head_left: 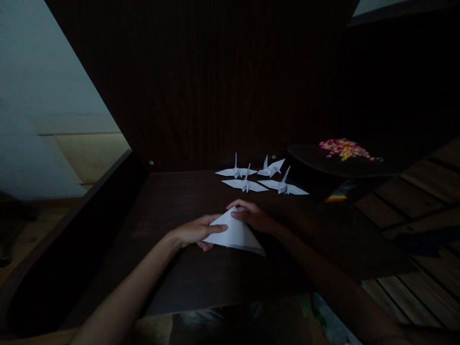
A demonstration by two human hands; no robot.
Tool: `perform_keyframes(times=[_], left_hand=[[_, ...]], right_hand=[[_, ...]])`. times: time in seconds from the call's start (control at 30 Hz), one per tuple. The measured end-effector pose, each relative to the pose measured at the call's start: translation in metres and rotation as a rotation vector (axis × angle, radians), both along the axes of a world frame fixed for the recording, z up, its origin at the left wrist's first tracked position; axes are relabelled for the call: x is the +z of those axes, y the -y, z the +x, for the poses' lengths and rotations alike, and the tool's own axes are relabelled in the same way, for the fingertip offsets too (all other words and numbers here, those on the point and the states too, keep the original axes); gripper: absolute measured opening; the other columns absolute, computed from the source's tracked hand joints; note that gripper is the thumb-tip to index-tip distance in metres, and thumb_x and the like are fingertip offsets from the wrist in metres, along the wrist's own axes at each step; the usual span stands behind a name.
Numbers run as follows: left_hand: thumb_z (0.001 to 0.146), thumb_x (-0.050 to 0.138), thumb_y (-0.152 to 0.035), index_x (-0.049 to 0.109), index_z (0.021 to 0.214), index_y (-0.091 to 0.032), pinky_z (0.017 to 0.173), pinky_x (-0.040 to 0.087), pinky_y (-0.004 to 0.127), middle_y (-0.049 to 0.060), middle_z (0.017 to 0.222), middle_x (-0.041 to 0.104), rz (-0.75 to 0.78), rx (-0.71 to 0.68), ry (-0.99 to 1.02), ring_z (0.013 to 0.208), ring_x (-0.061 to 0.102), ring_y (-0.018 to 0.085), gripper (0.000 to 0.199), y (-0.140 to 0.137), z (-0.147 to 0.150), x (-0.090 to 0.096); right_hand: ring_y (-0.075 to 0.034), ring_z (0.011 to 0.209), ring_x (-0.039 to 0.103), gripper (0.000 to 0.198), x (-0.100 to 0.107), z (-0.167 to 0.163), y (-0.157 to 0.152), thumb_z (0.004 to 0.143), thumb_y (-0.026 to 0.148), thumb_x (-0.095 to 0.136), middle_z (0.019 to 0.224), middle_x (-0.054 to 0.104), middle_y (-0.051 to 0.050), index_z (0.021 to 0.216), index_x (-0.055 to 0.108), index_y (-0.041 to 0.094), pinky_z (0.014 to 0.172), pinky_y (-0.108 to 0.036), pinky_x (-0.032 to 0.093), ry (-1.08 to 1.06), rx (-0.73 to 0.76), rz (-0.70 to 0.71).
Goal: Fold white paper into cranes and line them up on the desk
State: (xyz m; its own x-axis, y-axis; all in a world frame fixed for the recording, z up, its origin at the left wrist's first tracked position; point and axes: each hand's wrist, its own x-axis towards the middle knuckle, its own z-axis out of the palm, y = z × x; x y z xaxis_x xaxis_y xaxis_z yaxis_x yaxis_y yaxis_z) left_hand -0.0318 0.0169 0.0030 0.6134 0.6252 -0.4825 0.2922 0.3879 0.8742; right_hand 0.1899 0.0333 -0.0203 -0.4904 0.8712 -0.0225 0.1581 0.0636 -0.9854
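A white sheet of paper [235, 235], folded into a triangle, is held between both hands above the dark desk. My left hand [196, 231] grips its left corner, thumb on top and fingers beneath. At the top corner, my right hand [253, 216] pinches the paper between its thumb and fingers. The lower edge shows two layers slightly apart at the right corner. Beyond my hands stand several white origami cranes, among them a front left one [245, 185], a front right one [283, 187], a back left one [235, 172] and a back right one [271, 168].
Dark wood makes up the desk top [172, 196], with a tall back panel [215, 86] and a raised side panel [72, 235] at left. On a rounded shelf [305, 155] at right lies a heap of small colourful pieces [345, 149]. Wooden slats [409, 206] show at far right.
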Motion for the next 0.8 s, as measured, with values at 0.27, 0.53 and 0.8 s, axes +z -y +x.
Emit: perform_keyframes(times=[0.27, 0.53, 0.8], left_hand=[[0.081, 0.068, -0.044, 0.059, 0.11, -0.015, 0.038, 0.03, 0.015, 0.01, 0.091, 0.071, 0.059, -0.12, 0.097, 0.045, 0.053, 0.006, 0.042, -0.001, -0.008, 0.014], [0.07, 0.078, -0.038, 0.069, 0.097, -0.011, 0.043, 0.038, 0.019, 0.0, 0.053, 0.062, 0.323, 0.388, 0.131, 0.044, 0.052, 0.009, 0.039, -0.012, -0.008, 0.01], [0.058, 0.086, -0.035, 0.07, 0.082, -0.011, 0.05, 0.045, 0.021, 0.002, 0.061, 0.066, 0.409, 0.656, 0.234, 0.054, 0.058, 0.011, 0.038, -0.01, 0.008, -0.005]], right_hand=[[-0.012, 0.053, 0.051, 0.038, -0.006, -0.005, -0.006, 0.068, 0.051, 0.07, 0.064, 0.058, 0.004, 0.079, 0.049, 0.021, 0.051, -0.023, 0.035, -0.12, -0.244, -0.026], [-0.012, 0.052, 0.046, 0.037, -0.01, -0.003, -0.01, 0.067, 0.05, 0.07, 0.058, 0.051, 0.005, 0.077, 0.047, 0.022, 0.051, -0.025, 0.034, -0.193, -0.505, 0.099], [-0.013, 0.055, 0.049, 0.032, -0.008, -0.01, -0.004, 0.069, 0.045, 0.069, 0.058, 0.053, 0.004, 0.076, 0.047, 0.022, 0.051, -0.025, 0.036, -0.213, -0.667, 0.184]])
